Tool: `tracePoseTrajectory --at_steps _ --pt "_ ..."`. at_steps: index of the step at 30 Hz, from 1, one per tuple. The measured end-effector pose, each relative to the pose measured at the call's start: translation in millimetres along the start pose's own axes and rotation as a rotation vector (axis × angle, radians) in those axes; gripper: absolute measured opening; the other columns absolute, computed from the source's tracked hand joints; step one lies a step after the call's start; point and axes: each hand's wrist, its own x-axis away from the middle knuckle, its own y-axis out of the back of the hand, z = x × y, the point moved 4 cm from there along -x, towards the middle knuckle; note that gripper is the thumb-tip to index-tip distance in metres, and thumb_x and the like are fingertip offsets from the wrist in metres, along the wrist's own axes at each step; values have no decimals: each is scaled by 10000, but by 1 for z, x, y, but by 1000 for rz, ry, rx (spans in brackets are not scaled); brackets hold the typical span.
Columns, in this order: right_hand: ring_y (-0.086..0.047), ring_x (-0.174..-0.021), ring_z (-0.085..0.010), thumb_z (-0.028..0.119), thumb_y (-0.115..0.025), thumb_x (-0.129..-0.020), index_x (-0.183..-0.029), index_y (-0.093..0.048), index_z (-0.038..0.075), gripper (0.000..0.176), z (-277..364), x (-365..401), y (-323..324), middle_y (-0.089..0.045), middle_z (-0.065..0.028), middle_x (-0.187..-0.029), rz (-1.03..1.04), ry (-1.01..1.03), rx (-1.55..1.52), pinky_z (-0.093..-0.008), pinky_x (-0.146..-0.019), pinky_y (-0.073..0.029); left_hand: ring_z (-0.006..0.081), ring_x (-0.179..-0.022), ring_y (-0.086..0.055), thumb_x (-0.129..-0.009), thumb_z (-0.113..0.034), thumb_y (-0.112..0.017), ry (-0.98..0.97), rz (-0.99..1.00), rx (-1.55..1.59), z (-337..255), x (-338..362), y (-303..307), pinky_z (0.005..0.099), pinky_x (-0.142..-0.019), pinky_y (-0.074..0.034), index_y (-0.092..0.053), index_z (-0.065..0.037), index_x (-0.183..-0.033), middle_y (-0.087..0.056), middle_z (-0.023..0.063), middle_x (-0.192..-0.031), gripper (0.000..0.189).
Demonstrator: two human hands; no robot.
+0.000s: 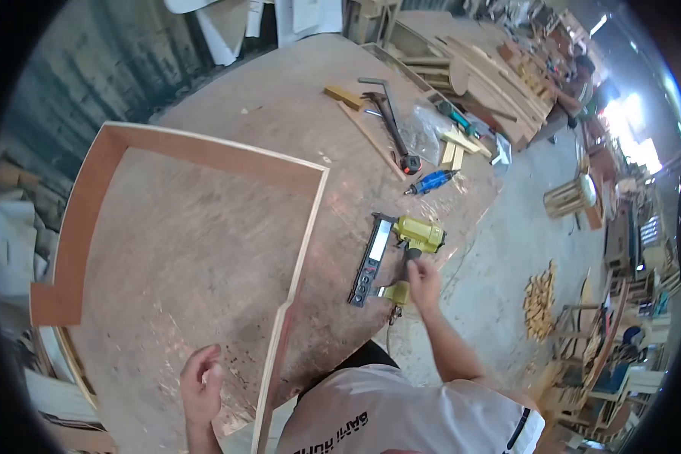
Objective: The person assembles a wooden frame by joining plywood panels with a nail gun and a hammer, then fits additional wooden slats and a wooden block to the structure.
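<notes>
A yellow-green and black nail gun point(418, 233) lies on its side on the worktable, its long magazine facing left. My right hand point(424, 281) is at its dark handle, with the fingers closed around it. My left hand point(202, 376) is over the near part of the table, fingers loosely bent and apart, holding nothing. Between my hands runs one side of a thin plywood frame point(219, 151). The frame stands on edge, with corners at the far left and far right, a stepped left end and a notch in its right side.
Beyond the nail gun lie a blue air tool point(431, 182), a tape measure point(410, 164), a hammer point(384, 113), a wood block point(343, 97) and a plastic bag point(420, 135). A stool point(570, 198) and wood scraps point(539, 303) are on the floor at right. Another person point(580, 87) is at the back.
</notes>
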Motion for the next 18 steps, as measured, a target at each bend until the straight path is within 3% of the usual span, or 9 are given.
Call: tracePoseTrajectory --at_steps 3,5,7,9,11,13,16,18 --pt "-645 -726 -177 220 -677 -911 -1043 -690 -26 279 -12 -78 10 -694 -138 -820 85 -106 76 -318 -673 -512 255 -1085 -621 -898 -153 -673 8 -10 -110 -2 -72 -34 348 -943 -476 -601 18 -1233 -642 163 -1186 382" --pt "-641 -701 -187 221 -679 -906 -1042 -686 -27 283 -11 -138 -8 -685 -138 -795 42 76 35 -326 -650 -503 299 -1138 -601 -876 -148 -694 -104 54 -335 -27 -129 -68 381 -991 -458 -605 14 -1229 -635 180 -1206 398" --pt "-684 -745 -333 218 -661 -888 -999 -696 0 247 -6 -207 -36 -687 -197 -811 91 189 36 -407 -695 -530 327 -1233 -551 -852 -133 -708 -312 138 -509 -50 -190 -107 406 -1061 -401 -588 12 -1255 -605 196 -1269 445" --pt "-690 -817 -381 208 -654 -882 -1000 -691 8 235 6 -271 -64 -697 -219 -874 69 284 143 -445 -735 -533 408 -1339 -428 -725 -314 -844 -689 70 -774 -76 -244 -146 496 -1101 -359 -579 -28 -1286 -505 210 -1389 683" --pt "-688 -866 -391 250 -646 -881 -1032 -669 14 282 -16 -337 -106 -692 -241 -917 174 200 159 -485 -772 -527 406 -1380 -372 -663 -448 -854 -784 132 -957 -97 -298 -177 545 -1128 -308 -568 -45 -1295 -488 202 -1405 802" --pt "-674 -861 -423 325 -670 -870 -1080 -625 4 386 -27 -379 -135 -684 -258 -901 126 227 352 -500 -748 -527 398 -1349 -411 -634 -492 -850 -843 222 -942 -102 -348 -193 526 -1127 -311 -530 -69 -1347 -513 181 -1385 889" --pt "-660 -939 -449 331 -679 -850 -1151 -589 18 443 -44 -415 -162 -674 -283 -990 159 73 503 -529 -822 -526 337 -1228 -543 -625 -480 -849 -742 501 -1023 -85 -411 -205 457 -1053 -423 -631 -102 -1229 -607 117 -1278 746" --pt "-648 -976 -461 330 -674 -847 -1182 -572 19 468 -48 -432 -173 -666 -288 -1027 189 -4 520 -534 -862 -517 286 -1092 -600 -642 -414 -840 -561 724 -1209 -72 -440 -232 422 -950 -474 -684 -136 -1097 -651 67 -1123 555"
